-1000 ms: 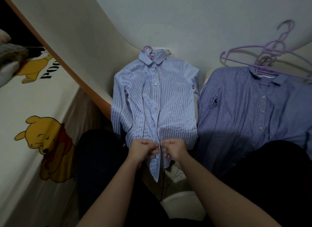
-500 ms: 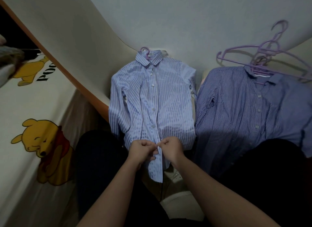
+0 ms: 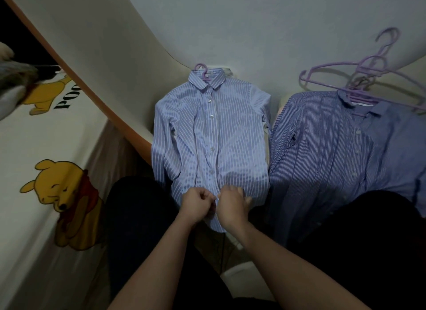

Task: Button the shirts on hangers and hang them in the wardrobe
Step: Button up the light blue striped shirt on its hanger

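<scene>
A light blue striped shirt [image 3: 221, 134] lies flat in front of me on a purple hanger [image 3: 202, 69], its front closed along a row of white buttons. My left hand [image 3: 196, 204] and my right hand [image 3: 231, 204] meet at the bottom of the placket, each pinching the fabric edge with curled fingers. A darker blue striped shirt [image 3: 327, 146] lies to the right, its lower part hidden by my dark trouser leg.
Several loose purple hangers [image 3: 359, 79] lie on the darker shirt's collar. A bed sheet with yellow bear prints [image 3: 62, 194] runs along the left. A cream panel with an orange edge [image 3: 96, 83] slants behind the shirt. My dark-clothed knees flank both arms.
Both hands stay at the shirt's lowest button area; the right hand's fingers have spread slightly to the right over the hem. The view has shifted a little.
</scene>
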